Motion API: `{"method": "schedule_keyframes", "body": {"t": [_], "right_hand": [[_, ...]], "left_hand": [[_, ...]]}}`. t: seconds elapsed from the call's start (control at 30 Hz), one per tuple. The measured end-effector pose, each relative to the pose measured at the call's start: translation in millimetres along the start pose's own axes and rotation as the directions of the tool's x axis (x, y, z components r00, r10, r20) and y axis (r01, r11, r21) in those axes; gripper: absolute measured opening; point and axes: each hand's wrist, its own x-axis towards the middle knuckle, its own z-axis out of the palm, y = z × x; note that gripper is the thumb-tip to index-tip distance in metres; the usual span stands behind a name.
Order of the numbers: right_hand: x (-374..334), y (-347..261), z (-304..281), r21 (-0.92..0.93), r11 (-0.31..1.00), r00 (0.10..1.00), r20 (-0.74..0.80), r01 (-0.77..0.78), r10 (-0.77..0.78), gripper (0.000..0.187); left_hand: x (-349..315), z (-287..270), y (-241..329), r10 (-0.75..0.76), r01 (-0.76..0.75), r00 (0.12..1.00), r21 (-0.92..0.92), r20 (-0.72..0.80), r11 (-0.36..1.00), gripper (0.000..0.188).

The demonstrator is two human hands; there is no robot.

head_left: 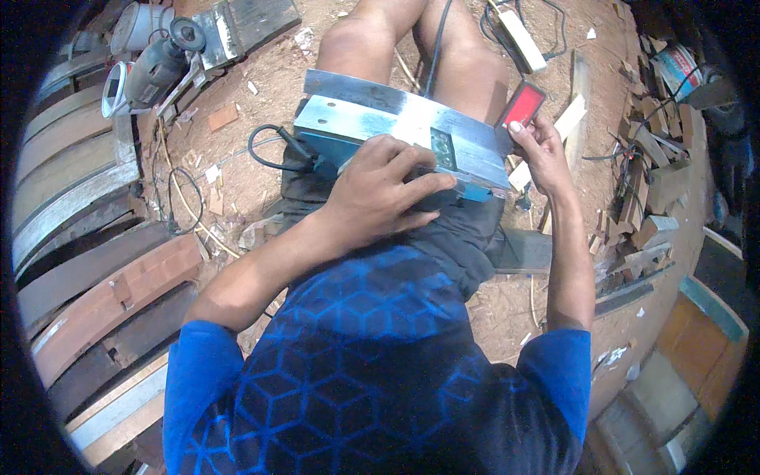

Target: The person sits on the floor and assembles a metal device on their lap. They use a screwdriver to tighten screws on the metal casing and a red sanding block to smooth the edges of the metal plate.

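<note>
An electric planer (372, 123) lies upside down across my lap, its long shiny metal sole facing up and its blue body beneath. A dark opening shows in the sole near the middle. My left hand (388, 180) grips the planer's near side, with its fingers spread over the edge close to that opening. Off the planer's right end, my right hand (542, 154) pinches a flat red rectangular piece (522, 106) with a dark rim between thumb and fingers. What the red piece is, I cannot make out. A black cable (281, 150) loops from the planer's left end.
An angle grinder (158, 67) rests at the upper left beside a white bucket (142, 28). Stacked timber (119, 293) fills the left side. Wood offcuts (649, 182) lie on the right. A white power strip (518, 39) and cords sit on the dirt ground ahead.
</note>
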Motion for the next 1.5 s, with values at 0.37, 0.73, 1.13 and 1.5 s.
{"method": "schedule_keyframes", "body": {"t": [0.37, 0.73, 1.13, 1.5], "right_hand": [[-1, -1, 2, -0.016, 1.0, 1.0, -0.015, 0.016, -0.016, 0.043], [0, 1, 1, 0.027, 0.999, 0.999, 0.014, 0.032, -0.032, 0.041], [-3, -3, 3, 0.031, 0.998, 0.999, 0.014, 0.046, -0.046, 0.042], [-6, -5, 9, 0.0, 1.0, 0.999, -0.052, -0.002, 0.002, 0.043]], "left_hand": [[-6, 2, -5, -0.013, 0.011, 0.999, -0.034, -0.035, 0.999, 0.053], [-5, 1, -5, -0.014, 0.01, 0.999, -0.067, -0.052, 0.998, 0.053], [-6, 2, -6, -0.008, 0.003, 0.997, -0.077, -0.072, 0.997, 0.053], [-4, 2, -7, 0.001, -0.005, 0.999, -0.071, -0.047, 0.997, 0.052]]}}
